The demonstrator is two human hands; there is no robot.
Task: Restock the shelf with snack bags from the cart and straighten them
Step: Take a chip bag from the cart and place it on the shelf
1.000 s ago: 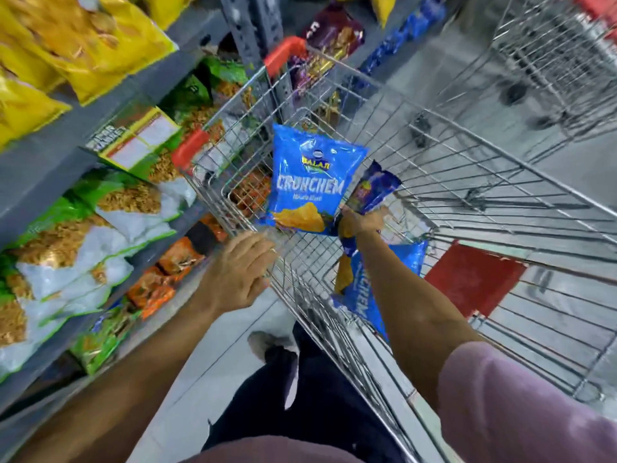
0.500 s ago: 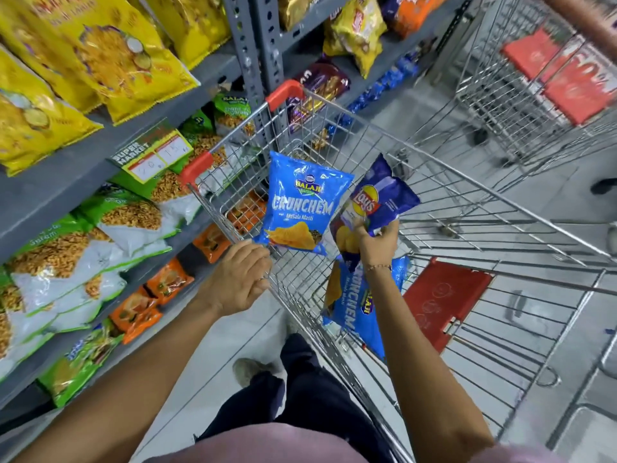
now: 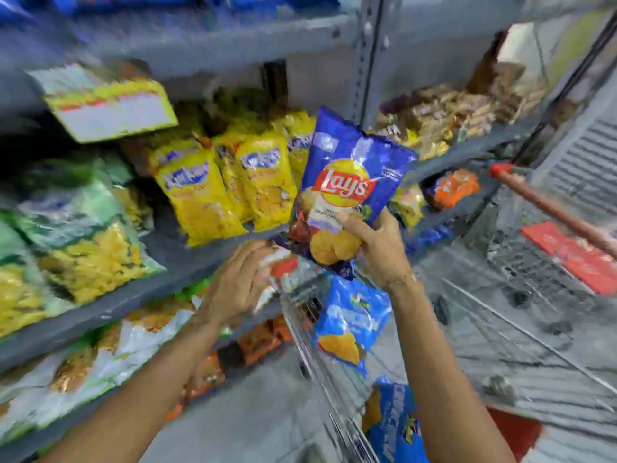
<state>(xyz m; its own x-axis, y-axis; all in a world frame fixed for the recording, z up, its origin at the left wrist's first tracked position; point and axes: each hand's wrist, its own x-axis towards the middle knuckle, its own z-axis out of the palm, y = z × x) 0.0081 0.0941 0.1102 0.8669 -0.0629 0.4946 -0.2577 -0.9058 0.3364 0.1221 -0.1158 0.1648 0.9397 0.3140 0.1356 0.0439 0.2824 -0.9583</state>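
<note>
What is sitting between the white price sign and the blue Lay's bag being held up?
In the head view, a row of yellow snack bags stands on the shelf between the price sign and the Lay's bag.

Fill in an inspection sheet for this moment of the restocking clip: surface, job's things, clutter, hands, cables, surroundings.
Surface: grey metal shelf, stocked; the picture is motion-blurred.
Job's things: blue Lay's bag held upright in front of the shelf; two lighter blue snack bags in the wire cart.
Clutter: yellow bags standing on the middle shelf; green and white bags to their left; orange packs lower right; a price tag hanging tilted.
Hands: right hand grips the Lay's bag near its bottom; left hand at the cart's front rim, grip unclear.
Cables: nothing seen.
Surroundings: grey floor; a second cart with red panels to the right.
</note>
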